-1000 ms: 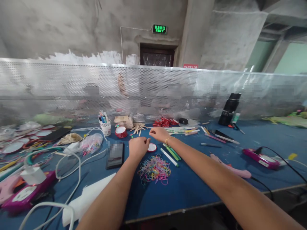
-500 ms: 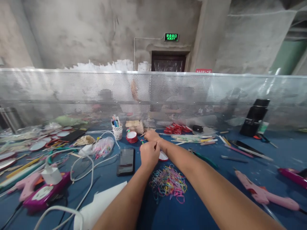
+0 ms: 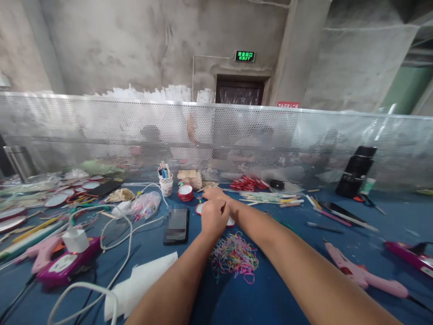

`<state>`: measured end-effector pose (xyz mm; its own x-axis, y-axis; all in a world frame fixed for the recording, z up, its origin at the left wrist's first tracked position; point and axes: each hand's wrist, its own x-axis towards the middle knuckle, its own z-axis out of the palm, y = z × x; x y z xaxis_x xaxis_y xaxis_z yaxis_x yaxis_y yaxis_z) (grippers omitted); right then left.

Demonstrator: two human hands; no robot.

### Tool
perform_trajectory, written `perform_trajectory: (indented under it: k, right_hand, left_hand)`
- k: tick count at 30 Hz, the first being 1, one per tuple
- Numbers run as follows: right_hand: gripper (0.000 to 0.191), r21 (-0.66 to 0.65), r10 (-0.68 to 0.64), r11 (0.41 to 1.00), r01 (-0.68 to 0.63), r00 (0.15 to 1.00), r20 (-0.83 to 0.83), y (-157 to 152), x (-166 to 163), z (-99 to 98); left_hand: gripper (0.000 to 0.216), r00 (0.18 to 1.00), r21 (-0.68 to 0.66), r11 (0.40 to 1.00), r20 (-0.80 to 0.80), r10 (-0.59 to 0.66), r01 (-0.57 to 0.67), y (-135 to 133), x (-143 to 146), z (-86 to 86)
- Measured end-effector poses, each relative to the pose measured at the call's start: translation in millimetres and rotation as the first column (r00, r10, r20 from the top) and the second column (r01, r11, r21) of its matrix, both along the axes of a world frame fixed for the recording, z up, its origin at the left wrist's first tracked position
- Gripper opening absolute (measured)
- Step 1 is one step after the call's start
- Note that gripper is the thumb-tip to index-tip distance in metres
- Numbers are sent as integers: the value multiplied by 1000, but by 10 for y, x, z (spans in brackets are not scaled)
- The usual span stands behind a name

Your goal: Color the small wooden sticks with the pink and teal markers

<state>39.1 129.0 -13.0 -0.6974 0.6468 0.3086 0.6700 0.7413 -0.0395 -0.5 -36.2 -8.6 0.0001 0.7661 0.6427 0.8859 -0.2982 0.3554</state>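
My left hand is curled into a loose fist over a small round red-rimmed lid on the blue table; what its fingers hold is hidden. My right hand reaches just beyond it, fingers bent near some wooden sticks and a red tape roll; its fingertips are hidden behind the left hand. A heap of coloured rubber bands lies under my forearms. A dark phone lies to the left of my left hand.
A cup of pens, red rings, a black bottle, pink glue guns, white cables, white paper and loose pens lie about. A perforated metal screen closes the far edge; people sit behind it.
My view swung left and closer. My right hand moved left past the lid toward the sticks, and my left hand closed into a fist over the lid.
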Motion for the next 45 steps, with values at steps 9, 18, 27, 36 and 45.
perform_trajectory:
  k: [9, 18, 27, 36, 45]
  right_hand:
    - [15, 28, 83, 996, -82, 996, -16, -25, 76, 63]
    - [18, 30, -178, 972, 232, 815, -551, -53, 472, 335]
    - [17, -317, -318, 940, -129, 10, -948, -423, 1187, 171]
    - [11, -159, -155, 984, -76, 67, -986, -550, 1135, 267]
    - [22, 444, 485, 829, -339, 831, -273, -1441, 954, 107]
  left_hand:
    - [46, 997, -6, 997, 3, -82, 82, -9, 31, -47]
    - [48, 988, 25, 991, 78, -133, 131, -13, 10, 11]
    - [33, 949, 183, 983, 310, -49, -9, 247, -127, -38]
    - [19, 663, 123, 986, 730, -164, 109, 379, -232, -5]
    - [26, -239, 189, 628, 971, -5, 755, 224, -237, 217]
